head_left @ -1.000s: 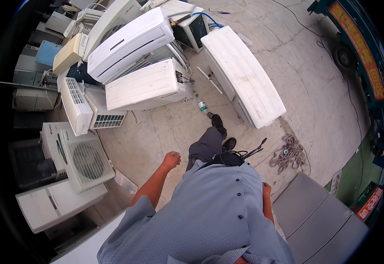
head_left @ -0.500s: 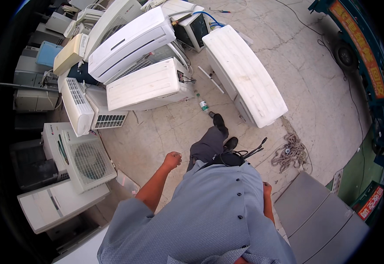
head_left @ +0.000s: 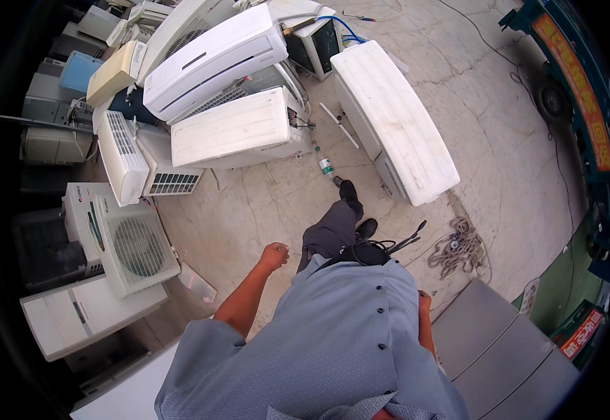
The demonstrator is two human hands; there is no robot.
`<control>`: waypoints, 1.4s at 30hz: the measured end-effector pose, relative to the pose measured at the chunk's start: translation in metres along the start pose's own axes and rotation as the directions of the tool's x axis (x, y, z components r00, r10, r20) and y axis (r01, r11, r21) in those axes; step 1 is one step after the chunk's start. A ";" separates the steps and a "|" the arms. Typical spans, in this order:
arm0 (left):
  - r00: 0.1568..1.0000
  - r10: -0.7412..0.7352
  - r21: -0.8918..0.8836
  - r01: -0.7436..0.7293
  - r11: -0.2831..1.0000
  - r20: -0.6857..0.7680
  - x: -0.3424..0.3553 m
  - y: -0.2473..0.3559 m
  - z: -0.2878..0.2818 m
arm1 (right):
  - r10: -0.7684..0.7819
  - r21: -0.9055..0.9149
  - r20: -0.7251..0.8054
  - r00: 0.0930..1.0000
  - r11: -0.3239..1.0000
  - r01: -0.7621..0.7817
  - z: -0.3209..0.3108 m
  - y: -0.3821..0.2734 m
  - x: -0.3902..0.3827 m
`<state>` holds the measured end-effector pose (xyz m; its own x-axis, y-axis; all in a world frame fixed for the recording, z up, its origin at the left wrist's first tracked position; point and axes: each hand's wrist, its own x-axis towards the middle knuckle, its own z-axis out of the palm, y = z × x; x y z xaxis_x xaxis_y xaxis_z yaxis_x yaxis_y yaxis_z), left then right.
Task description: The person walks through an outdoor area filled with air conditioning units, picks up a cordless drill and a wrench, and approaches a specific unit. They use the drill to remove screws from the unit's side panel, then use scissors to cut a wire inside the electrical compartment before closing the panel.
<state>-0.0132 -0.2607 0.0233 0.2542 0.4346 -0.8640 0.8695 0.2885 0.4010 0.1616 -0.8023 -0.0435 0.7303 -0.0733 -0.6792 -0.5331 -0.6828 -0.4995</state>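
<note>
Progress, as I judge: no appliance lifted; beyond that, I cannot tell.
Left hand: fingers loosely curled, nothing showing; palm hidden, so how tightly closed I cannot tell.
Right hand: mostly behind my shirt, likewise unreadable.
Grey panelled piece: near my right fingers, apart.
Rope heap: on the floor, off that piece's far corner.
White fan unit: left of my left fingers, well apart.
White casing, wires bared: farther, ahead, untouched.
</note>
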 end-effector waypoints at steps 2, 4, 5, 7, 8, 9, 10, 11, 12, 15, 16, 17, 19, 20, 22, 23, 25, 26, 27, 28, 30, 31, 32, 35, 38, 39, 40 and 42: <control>1.000 -0.006 -0.019 0.006 1.000 0.008 0.001 -0.002 0.002 | -0.010 -0.005 0.001 1.000 1.000 0.010 -0.002 0.003 0.002; 1.000 -0.009 -0.036 0.009 0.999 0.009 0.001 -0.003 0.002 | -0.017 0.008 0.003 1.000 1.000 0.017 -0.001 -0.001 0.003; 1.000 -0.011 -0.045 0.012 0.999 0.013 0.004 -0.006 0.002 | -0.035 -0.013 -0.002 0.999 0.999 0.035 -0.001 -0.004 0.002; 1.000 0.010 -0.024 -0.009 1.000 0.029 0.009 -0.007 -0.001 | -0.060 -0.058 -0.007 0.998 0.997 0.060 0.002 -0.009 -0.004; 0.998 0.039 0.003 -0.039 0.999 0.042 0.014 -0.004 -0.001 | -0.034 -0.024 -0.003 0.999 0.999 0.034 0.005 -0.014 -0.004; 0.996 0.062 0.032 -0.064 0.997 0.056 0.018 -0.002 -0.005 | -0.004 0.008 0.005 1.000 1.000 0.004 0.007 -0.017 -0.006; 0.984 0.167 0.186 -0.177 0.967 0.069 0.026 -0.003 -0.011 | 0.026 0.041 0.013 1.000 0.999 -0.027 0.011 -0.021 -0.008; 0.958 0.267 0.334 -0.285 0.898 0.100 0.037 0.000 -0.019 | 0.035 0.050 0.016 0.999 0.998 -0.036 0.014 -0.025 -0.012; 0.922 0.358 0.472 -0.385 0.793 0.149 0.046 0.008 -0.028 | 0.044 0.063 0.019 0.999 0.997 -0.045 0.017 -0.037 -0.019; 0.885 0.449 0.774 -0.368 0.514 0.123 0.071 0.062 -0.045 | 0.097 0.081 0.011 0.995 0.992 -0.098 0.022 -0.052 -0.038; 0.899 0.421 0.821 -0.327 0.468 0.118 0.074 0.095 -0.047 | 0.126 0.085 0.003 0.992 0.988 -0.125 0.029 -0.051 -0.046; 0.914 0.391 0.862 -0.285 0.420 0.111 0.080 0.132 -0.046 | 0.077 0.081 -0.030 0.997 0.994 -0.074 0.038 -0.026 -0.051; 0.894 0.436 0.930 -0.246 0.274 0.108 0.119 0.173 -0.044 | 0.121 0.054 -0.005 0.993 0.991 -0.121 0.049 0.005 -0.076; 0.865 0.476 0.953 -0.262 0.153 0.161 0.142 0.195 -0.043 | 0.159 0.014 0.010 0.987 0.987 -0.159 0.056 0.017 -0.093; 0.843 0.478 0.961 -0.277 -0.007 0.246 0.173 0.212 -0.041 | 0.222 -0.138 0.114 0.968 0.969 -0.206 0.037 0.063 -0.135; 0.801 0.509 0.948 -0.284 -0.140 0.316 0.194 0.248 -0.039 | 0.198 -0.106 0.125 0.972 0.977 -0.185 0.059 0.055 -0.157; 0.646 0.601 0.879 -0.280 -0.387 0.471 0.257 0.269 -0.040 | 0.349 -0.059 0.117 0.930 0.937 -0.345 0.074 0.067 -0.198; 0.638 0.572 0.843 -0.260 -0.471 0.516 0.281 0.279 -0.043 | 0.385 -0.082 0.124 0.914 0.922 -0.378 0.083 0.057 -0.204; 0.630 0.538 0.799 -0.240 -0.551 0.560 0.296 0.292 -0.046 | 0.415 -0.096 0.128 0.901 0.909 -0.405 0.092 0.046 -0.210; 0.636 0.484 0.762 -0.272 -0.588 0.601 0.308 0.304 -0.048 | 0.432 -0.098 0.130 0.892 0.901 -0.422 0.103 0.033 -0.214; 0.631 0.380 0.677 -0.330 -0.657 0.676 0.329 0.326 -0.057 | 0.457 -0.095 0.130 0.880 0.889 -0.448 0.125 0.005 -0.212; 0.606 0.370 0.648 -0.335 -0.684 0.704 0.335 0.329 -0.059 | 0.464 -0.090 0.128 0.877 0.886 -0.456 0.136 -0.009 -0.208; 0.617 0.332 0.642 -0.387 -0.662 0.714 0.340 0.329 -0.061 | 0.470 -0.085 0.126 0.873 0.882 -0.463 0.142 -0.023 -0.206; 0.545 0.306 0.588 -0.475 -0.655 0.781 0.352 0.341 -0.063 | 0.466 -0.052 0.103 0.879 0.885 -0.463 0.169 -0.062 -0.193; 0.510 0.290 0.578 -0.609 -0.543 0.810 0.333 0.355 -0.082 | 0.450 -0.018 0.096 0.888 0.892 -0.451 0.191 -0.092 -0.181; 0.488 0.289 0.564 -0.647 -0.513 0.823 0.314 0.364 -0.095 | 0.448 -0.007 0.100 0.888 0.893 -0.450 0.196 -0.102 -0.179; 0.463 0.288 0.545 -0.686 -0.483 0.838 0.289 0.377 -0.108 | 0.447 0.004 0.103 0.889 0.893 -0.450 0.201 -0.111 -0.178; 0.447 0.307 0.541 -0.725 -0.426 0.840 0.235 0.403 -0.135 | 0.446 0.025 0.099 0.889 0.892 -0.451 0.212 -0.125 -0.176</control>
<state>0.3397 0.0726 0.0227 0.7364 -0.4343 -0.5187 -0.3254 -0.8996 0.2911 0.0092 -0.5501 0.0249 0.3692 -0.2978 -0.8804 -0.8155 -0.5581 -0.1533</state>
